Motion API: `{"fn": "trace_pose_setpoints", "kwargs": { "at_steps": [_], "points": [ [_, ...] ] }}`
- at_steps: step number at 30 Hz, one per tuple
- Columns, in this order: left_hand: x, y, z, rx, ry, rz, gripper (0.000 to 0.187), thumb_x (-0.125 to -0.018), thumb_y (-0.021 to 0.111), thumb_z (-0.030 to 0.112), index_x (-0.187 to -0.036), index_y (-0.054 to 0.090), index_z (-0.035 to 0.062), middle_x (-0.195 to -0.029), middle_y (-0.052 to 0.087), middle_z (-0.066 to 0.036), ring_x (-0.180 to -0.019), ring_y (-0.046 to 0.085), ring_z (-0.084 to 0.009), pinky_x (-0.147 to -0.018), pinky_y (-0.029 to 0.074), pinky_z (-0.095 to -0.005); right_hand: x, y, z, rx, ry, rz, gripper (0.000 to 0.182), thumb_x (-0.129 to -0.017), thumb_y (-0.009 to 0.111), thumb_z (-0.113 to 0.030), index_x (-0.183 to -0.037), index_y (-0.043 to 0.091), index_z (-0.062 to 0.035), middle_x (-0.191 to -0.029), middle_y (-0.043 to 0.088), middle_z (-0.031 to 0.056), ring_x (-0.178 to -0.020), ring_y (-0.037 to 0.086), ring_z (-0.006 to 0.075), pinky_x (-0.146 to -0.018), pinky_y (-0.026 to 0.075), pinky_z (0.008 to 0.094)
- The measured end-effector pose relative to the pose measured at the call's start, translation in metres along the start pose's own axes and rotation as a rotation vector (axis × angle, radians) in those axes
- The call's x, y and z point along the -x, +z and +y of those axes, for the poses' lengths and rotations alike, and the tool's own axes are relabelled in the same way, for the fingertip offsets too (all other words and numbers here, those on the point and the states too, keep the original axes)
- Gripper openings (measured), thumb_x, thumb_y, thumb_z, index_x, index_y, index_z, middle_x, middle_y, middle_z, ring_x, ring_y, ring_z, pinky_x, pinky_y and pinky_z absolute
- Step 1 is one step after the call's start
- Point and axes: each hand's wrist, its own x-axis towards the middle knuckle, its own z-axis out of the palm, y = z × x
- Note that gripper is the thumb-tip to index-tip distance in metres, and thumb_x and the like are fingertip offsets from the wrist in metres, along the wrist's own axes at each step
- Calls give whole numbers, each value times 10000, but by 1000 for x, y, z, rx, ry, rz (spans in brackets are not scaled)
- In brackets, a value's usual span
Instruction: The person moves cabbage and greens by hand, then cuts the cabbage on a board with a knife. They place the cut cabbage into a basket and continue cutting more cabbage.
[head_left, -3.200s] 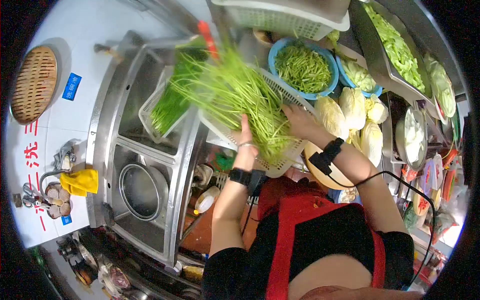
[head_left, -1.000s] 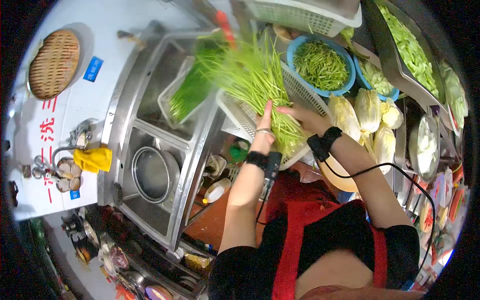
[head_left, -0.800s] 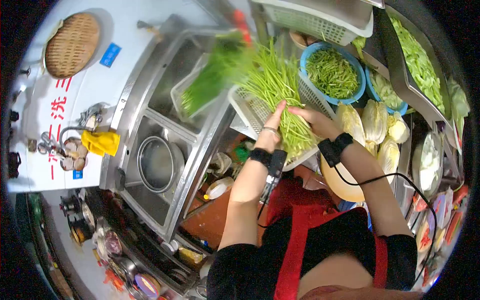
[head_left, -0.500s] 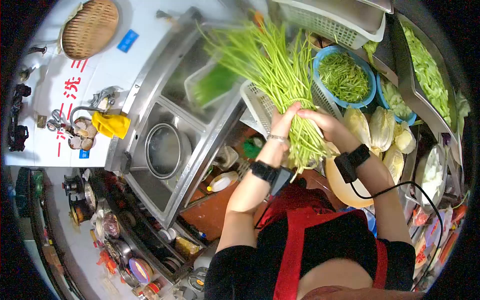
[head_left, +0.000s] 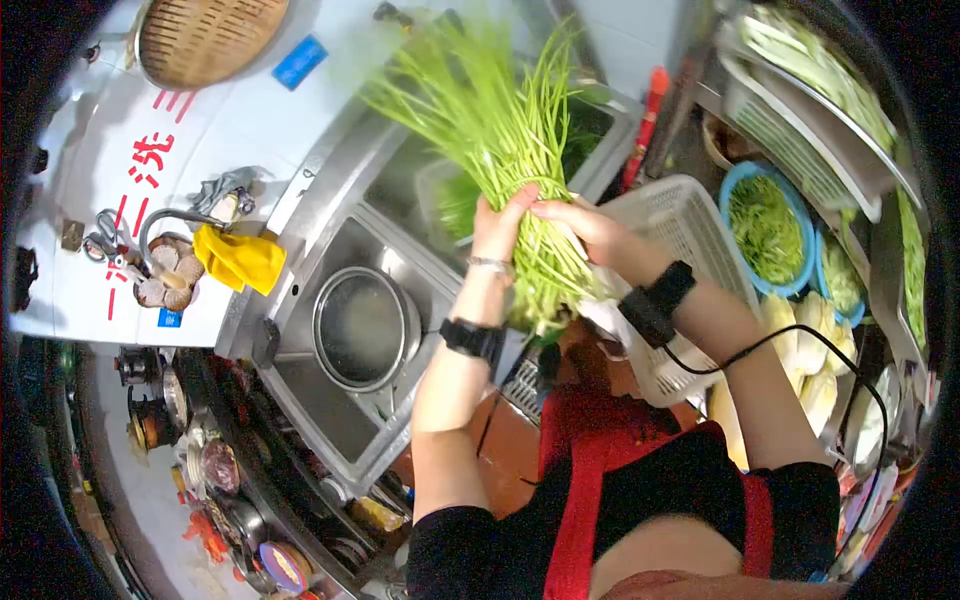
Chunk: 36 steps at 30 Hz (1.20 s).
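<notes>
A thick bunch of long-stemmed greens (head_left: 525,150) is held in front of me, its tips fanned up and left, blurred. My left hand (head_left: 497,232) is wrapped round its stems. On the other side my right hand (head_left: 592,228) is closed on the same stems, thumbs close together. The cut ends hang below both hands. Under the bunch lies the far basin of the steel sink (head_left: 335,415), where a pale plastic basket (head_left: 432,200) with more greens is partly hidden. A round metal pot (head_left: 368,330) with cloudy liquid stands in the near basin.
A white perforated basket (head_left: 690,225) is beside my right forearm. Farther right are blue bowls of cut greens (head_left: 766,225) and pale cabbages (head_left: 805,340). A yellow cloth (head_left: 240,258) and a faucet (head_left: 160,225) are at the sink's left. A cable runs from my right wrist.
My view has turned left. The bunch, held in both hands, has moved from beside the sink and over the white basket to above the sink's far basin.
</notes>
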Motion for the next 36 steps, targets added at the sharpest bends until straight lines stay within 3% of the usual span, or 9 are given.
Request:
{"fn": "trace_pose_setpoints", "kwargs": {
  "at_steps": [8,12,16,17,22,27,30,32,36],
  "points": [
    [-178,-127,-43,-156,-290,-40,532,-746,672,306,-1162,495,26,-1033,594,-101,-844,604,-197,-717,505,-319,-189,-73,57,-52,128,224,394,-792,593,-168,-1149,498,-32,-1006,603,93,-853,611,196,-753,508,346],
    [-241,-180,-114,-171,-357,2,622,-696,699,311,-1155,481,-47,-1071,573,-179,-927,585,-269,-778,485,-340,-243,-127,97,-22,191,334,440,-793,619,-244,-1143,483,-16,-1025,596,101,-872,604,211,-728,512,337],
    [-261,-217,-175,-555,-245,48,698,-703,694,414,-1197,460,-20,-1115,562,-145,-984,560,-251,-817,461,-347,-268,-167,136,412,312,549,546,-771,630,-267,-1201,443,12,-1109,558,156,-970,566,262,-802,466,363],
    [-262,-217,-169,-774,-381,83,771,-664,732,414,-1219,435,-32,-1119,558,-165,-1015,540,-275,-871,430,-345,-273,-176,144,629,328,637,570,-754,637,-269,-1209,439,10,-1111,558,172,-987,560,276,-810,456,367],
    [-271,-225,-194,-810,-307,296,832,-628,773,292,-1267,351,-32,-1194,496,-167,-1078,494,-265,-940,373,-340,-271,-168,131,1076,453,895,733,-720,647,-344,-1285,345,11,-1217,473,231,-1086,498,324,-895,407,369],
    [-268,-222,-165,-711,80,407,699,-670,714,115,-1246,339,-10,-1218,461,-117,-1066,477,-220,-929,369,-344,-199,-109,67,806,77,883,690,-729,651,-264,-1293,337,-21,-1253,433,214,-1138,447,283,-938,372,364],
    [-256,-210,-142,-628,296,219,444,-731,622,61,-1138,449,15,-1102,528,-82,-956,518,-197,-849,414,-328,-109,-91,42,774,-284,722,487,-779,614,-152,-1224,432,-71,-1157,513,130,-1038,515,208,-860,430,328],
    [-165,-109,-45,-232,-107,206,306,-764,579,90,-1055,515,23,-985,577,-64,-878,546,-172,-792,438,-296,-29,-82,32,950,-336,870,376,-790,600,-120,-1147,500,-58,-1061,578,83,-937,561,171,-793,462,299],
    [-70,-32,-51,-162,-309,-603,187,-805,563,130,-962,594,32,-883,608,-41,-832,569,-138,-762,446,-261,134,-87,44,1183,-194,1144,211,-796,590,-122,-992,593,-45,-937,622,86,-839,585,144,-742,472,279]
  ]
}}
